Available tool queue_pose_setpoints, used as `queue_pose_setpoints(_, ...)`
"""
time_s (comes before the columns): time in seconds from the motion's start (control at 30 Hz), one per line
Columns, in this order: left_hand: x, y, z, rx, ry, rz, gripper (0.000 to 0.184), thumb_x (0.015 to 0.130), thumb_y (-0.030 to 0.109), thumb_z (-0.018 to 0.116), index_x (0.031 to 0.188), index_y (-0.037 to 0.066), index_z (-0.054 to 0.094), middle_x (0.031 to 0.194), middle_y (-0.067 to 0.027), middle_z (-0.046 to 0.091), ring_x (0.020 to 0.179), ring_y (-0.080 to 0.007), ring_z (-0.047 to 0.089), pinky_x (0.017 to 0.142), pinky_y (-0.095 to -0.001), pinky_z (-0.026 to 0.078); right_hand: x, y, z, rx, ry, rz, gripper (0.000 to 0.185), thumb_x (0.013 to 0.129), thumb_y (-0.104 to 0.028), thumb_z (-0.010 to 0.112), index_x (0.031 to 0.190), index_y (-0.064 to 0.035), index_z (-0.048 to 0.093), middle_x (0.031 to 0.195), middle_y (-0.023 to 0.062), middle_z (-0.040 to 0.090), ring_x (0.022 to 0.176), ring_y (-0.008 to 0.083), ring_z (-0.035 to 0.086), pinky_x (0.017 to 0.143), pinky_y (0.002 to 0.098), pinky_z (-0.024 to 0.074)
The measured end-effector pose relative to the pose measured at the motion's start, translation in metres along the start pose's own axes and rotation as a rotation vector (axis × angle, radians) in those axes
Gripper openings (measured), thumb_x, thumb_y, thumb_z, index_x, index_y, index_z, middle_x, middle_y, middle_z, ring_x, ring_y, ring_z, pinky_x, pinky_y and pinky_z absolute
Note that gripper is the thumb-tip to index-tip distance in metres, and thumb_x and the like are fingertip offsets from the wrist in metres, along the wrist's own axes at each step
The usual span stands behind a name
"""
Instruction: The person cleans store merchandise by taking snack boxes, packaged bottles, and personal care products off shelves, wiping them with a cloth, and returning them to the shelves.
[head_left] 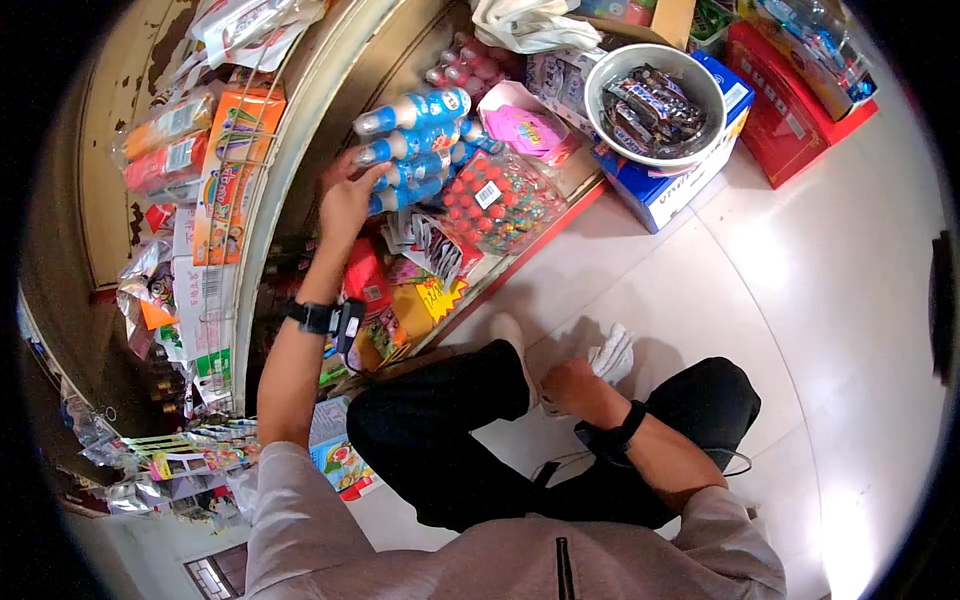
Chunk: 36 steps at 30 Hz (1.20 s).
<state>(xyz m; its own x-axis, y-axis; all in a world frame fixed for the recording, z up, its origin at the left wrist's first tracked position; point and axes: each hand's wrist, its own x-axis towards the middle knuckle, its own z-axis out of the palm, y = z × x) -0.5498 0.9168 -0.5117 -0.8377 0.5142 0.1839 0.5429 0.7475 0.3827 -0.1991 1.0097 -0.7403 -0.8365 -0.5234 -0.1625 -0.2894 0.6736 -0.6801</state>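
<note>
My left hand (345, 205) reaches onto the low shelf, its fingers around the near end of a blue-labelled bottle (405, 143) in a stacked group. Partly hidden are the fingertips, behind the bottle ends. A clear pack of red balls and coloured sweets (492, 203) lies just right of the bottles. Down by my legs, my right hand (580, 388) is closed on a white cloth (613, 352), which sticks out beyond the fingers.
A white tub of wrapped bars (712, 100) stands on a blue box (655, 200), beside a red box (775, 115). A pink pack (525, 130) sits behind the sweets. Yellow and red packets (430, 300) fill the shelf's near end. Wire racks of goods hang left.
</note>
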Motion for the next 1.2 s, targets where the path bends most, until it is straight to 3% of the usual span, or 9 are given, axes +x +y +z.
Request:
queue_pose_setpoints(0.07, 0.009, -0.020, 0.021, 0.036, -0.017, -0.064, 0.035, 0.083, 0.021, 0.075, 0.109, 0.001, 0.065, 0.102, -0.0111, 0.072, 0.090, -0.0181, 0.068, 0.082, -0.0322, 0.050, -0.003, 0.004, 0.002, -0.043, 0.093, -0.044, 0.015, 0.080, -0.020, 0.063, 0.079, -0.0102, 0.075, 0.083, 0.0105, 0.071, 0.078, 0.0293, 0.069, 0.060, 0.0411, 0.0524)
queue_pose_setpoints(0.13, 0.017, -0.037, 0.038, -0.204, -0.108, -0.061, 0.035, 0.083, 0.021, 0.074, 0.110, 0.001, 0.065, 0.102, -0.0102, 0.072, 0.091, -0.0183, 0.068, 0.083, -0.0314, 0.049, -0.004, 0.003, -0.006, -0.039, 0.054, -0.011, 0.015, 0.080, -0.019, 0.063, 0.080, -0.0103, 0.075, 0.085, 0.0104, 0.071, 0.078, 0.0291, 0.069, 0.060, 0.0410, 0.0528)
queue_pose_setpoints(0.17, 0.015, -0.038, 0.042, -0.078, -0.102, -0.034, 0.035, 0.083, 0.021, 0.074, 0.111, 0.001, 0.064, 0.102, -0.0101, 0.072, 0.092, -0.0177, 0.067, 0.084, -0.0303, 0.049, -0.004, 0.002, -0.010, -0.034, 0.012, 0.015, 0.015, 0.080, -0.018, 0.062, 0.080, -0.0105, 0.075, 0.086, 0.0103, 0.072, 0.079, 0.0289, 0.070, 0.060, 0.0408, 0.0531)
queue_pose_setpoints(0.43, 0.004, -0.041, 0.046, -0.141, -0.050, -0.136, 0.037, 0.083, 0.022, 0.075, 0.112, 0.002, 0.064, 0.103, -0.0100, 0.072, 0.092, -0.0177, 0.068, 0.084, -0.0296, 0.049, -0.001, 0.003, -0.010, -0.030, 0.045, 0.020, 0.016, 0.080, -0.017, 0.062, 0.082, -0.0100, 0.075, 0.086, 0.0115, 0.072, 0.082, 0.0295, 0.071, 0.064, 0.0413, 0.0547)
queue_pose_setpoints(0.53, -0.001, -0.034, 0.037, -0.015, -0.022, -0.157, 0.037, 0.083, 0.022, 0.075, 0.113, 0.002, 0.065, 0.105, -0.0101, 0.072, 0.092, -0.0181, 0.068, 0.084, -0.0295, 0.049, 0.002, 0.005, -0.007, -0.018, 0.060, 0.019, 0.017, 0.081, -0.018, 0.061, 0.082, -0.0090, 0.075, 0.086, 0.0121, 0.072, 0.082, 0.0301, 0.070, 0.064, 0.0416, 0.0548)
queue_pose_setpoints(0.63, 0.002, -0.052, 0.034, -0.142, -0.086, -0.100, 0.038, 0.084, 0.023, 0.074, 0.114, 0.002, 0.065, 0.105, -0.0101, 0.072, 0.093, -0.0188, 0.068, 0.084, -0.0300, 0.049, 0.005, 0.004, -0.006, -0.015, 0.071, 0.019, 0.018, 0.081, -0.020, 0.061, 0.083, -0.0086, 0.075, 0.087, 0.0125, 0.072, 0.083, 0.0308, 0.070, 0.064, 0.0423, 0.0550)
queue_pose_setpoints(0.8, 0.000, -0.031, 0.042, 0.128, -0.106, -0.122, 0.034, 0.084, 0.025, 0.073, 0.109, 0.002, 0.066, 0.102, -0.0127, 0.072, 0.091, -0.0212, 0.069, 0.082, -0.0317, 0.050, 0.008, 0.003, -0.013, -0.005, -0.011, 0.059, 0.019, 0.081, -0.020, 0.061, 0.084, -0.0087, 0.075, 0.089, 0.0123, 0.072, 0.084, 0.0309, 0.070, 0.065, 0.0431, 0.0549)
queue_pose_setpoints(0.9, 0.014, -0.043, 0.063, -0.014, -0.153, -0.063, 0.030, 0.084, 0.023, 0.073, 0.104, 0.001, 0.067, 0.100, -0.0131, 0.072, 0.088, -0.0219, 0.070, 0.078, -0.0325, 0.051, 0.009, 0.006, -0.001, 0.008, 0.007, 0.007, 0.018, 0.081, -0.019, 0.061, 0.083, -0.0097, 0.075, 0.088, 0.0114, 0.071, 0.081, 0.0304, 0.070, 0.062, 0.0425, 0.0539)
queue_pose_setpoints(1.2, 0.022, -0.047, 0.115, 0.025, -0.265, 0.115, 0.020, 0.080, 0.009, 0.074, 0.095, -0.003, 0.067, 0.091, -0.0190, 0.071, 0.083, -0.0271, 0.071, 0.070, -0.0347, 0.052, 0.000, 0.008, 0.014, -0.087, 0.238, -0.064, 0.012, 0.075, -0.017, 0.063, 0.073, -0.0096, 0.072, 0.074, 0.0091, 0.067, 0.067, 0.0269, 0.064, 0.051, 0.0393, 0.0438)
